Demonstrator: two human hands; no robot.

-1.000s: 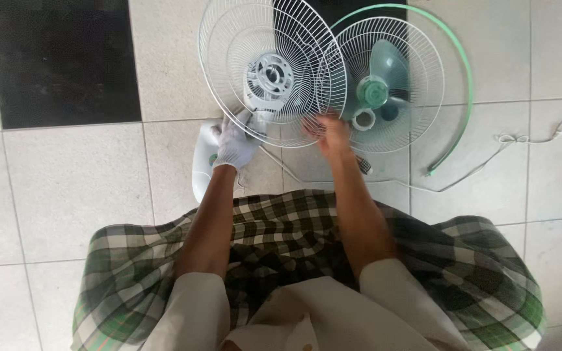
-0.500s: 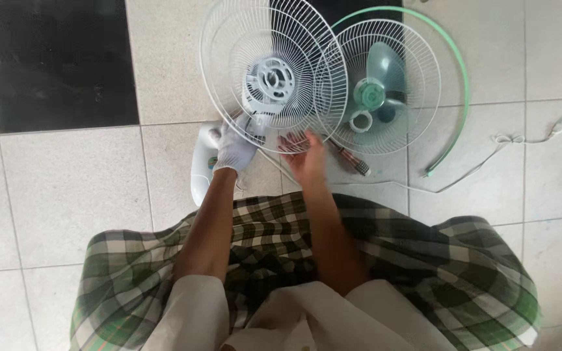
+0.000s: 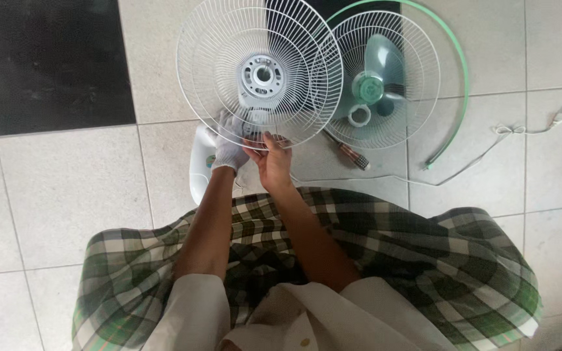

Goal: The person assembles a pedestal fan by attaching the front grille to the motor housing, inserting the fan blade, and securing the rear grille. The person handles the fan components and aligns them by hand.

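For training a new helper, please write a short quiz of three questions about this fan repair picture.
1. True or false: the left hand wears a white glove.
2. Which lies inside the second grille on the floor: A) green fan blade, B) hammer, C) cup?
3. Both hands meet at which part of the white wire grille?

Key:
1. True; the right hand is bare.
2. A, the green fan blade.
3. Its lower rim, nearest the person.

Rear grille left, overlapping second grille; blade seemingly inside it; screwdriver below between.
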